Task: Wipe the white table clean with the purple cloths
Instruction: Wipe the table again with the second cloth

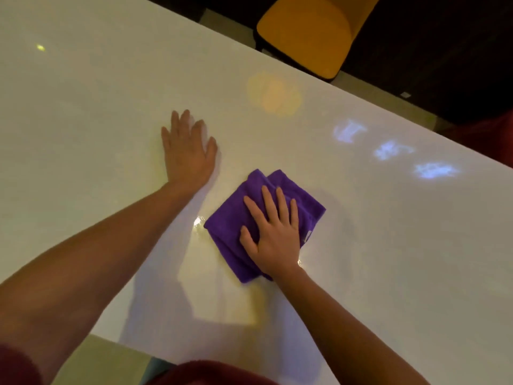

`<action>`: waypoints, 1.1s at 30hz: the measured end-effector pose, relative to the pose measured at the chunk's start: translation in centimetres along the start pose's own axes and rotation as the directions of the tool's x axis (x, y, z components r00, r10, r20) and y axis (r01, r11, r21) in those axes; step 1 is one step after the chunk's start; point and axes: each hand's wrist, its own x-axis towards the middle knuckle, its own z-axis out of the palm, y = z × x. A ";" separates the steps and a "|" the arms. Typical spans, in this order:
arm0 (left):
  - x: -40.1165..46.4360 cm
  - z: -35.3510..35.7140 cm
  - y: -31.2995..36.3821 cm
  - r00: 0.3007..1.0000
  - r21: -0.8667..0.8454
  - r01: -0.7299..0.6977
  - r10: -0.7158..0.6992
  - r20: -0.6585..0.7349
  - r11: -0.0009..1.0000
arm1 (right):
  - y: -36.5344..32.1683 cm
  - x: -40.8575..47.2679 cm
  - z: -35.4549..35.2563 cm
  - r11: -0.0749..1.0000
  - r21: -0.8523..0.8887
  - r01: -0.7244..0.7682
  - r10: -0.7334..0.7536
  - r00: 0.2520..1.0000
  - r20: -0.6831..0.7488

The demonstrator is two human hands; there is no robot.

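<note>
Dark red clothing (211,373) fills the near edge of the view, with both bare forearms reaching away from it over the white table (83,112). Right hand (273,232): flat, palm down, fingers straight and slightly spread, pressing on the purple cloth (230,226). That cloth is folded into a rough square with two layered corners showing at its far side; it lies on the table near the centre, a little to the right, and a small white tag shows at its right edge. Left hand (188,151): open, palm down, fingers extended, resting directly on the bare tabletop to the left of and beyond the cloth, apart from it. A small glistening wet patch (198,223) sits just beside the cloth's left corner. Bluish and yellowish light reflections mark the glossy surface toward the far right. Yellow chair (308,31): beyond the table's far edge, at upper right.
</note>
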 end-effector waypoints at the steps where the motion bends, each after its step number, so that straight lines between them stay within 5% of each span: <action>1: -0.9 0.8 1.8 0.998 -0.027 0.061 -0.061 0.009 0.998 | 1.0 1.7 -0.2 1.000 0.000 -0.005 0.005 1.000 -0.014; 5: -1.9 3.2 4.6 0.964 -0.069 0.250 -0.255 -0.070 0.966 | 4.3 9.7 -1.1 0.996 -0.007 -0.085 0.084 0.994 -0.067; 18: -1.3 4.9 5.2 0.958 0.066 0.257 -0.245 -0.152 0.964 | 5.9 30.9 -3.2 0.987 -0.005 -0.162 0.162 0.986 0.026; 22: -1.3 4.7 5.3 0.961 0.093 0.254 -0.241 -0.132 0.963 | 6.3 24.7 -3.2 0.983 0.033 -0.179 0.180 0.984 -0.015; 27: -1.6 4.5 5.5 0.963 0.085 0.258 -0.249 -0.105 0.962 | 8.4 6.4 -2.8 0.981 0.010 -0.195 0.195 0.976 -0.098; 33: -1.8 4.2 5.8 0.963 0.056 0.258 -0.252 -0.097 0.965 | 12.6 -11.1 -4.1 0.901 -0.046 -0.432 0.425 0.898 -0.111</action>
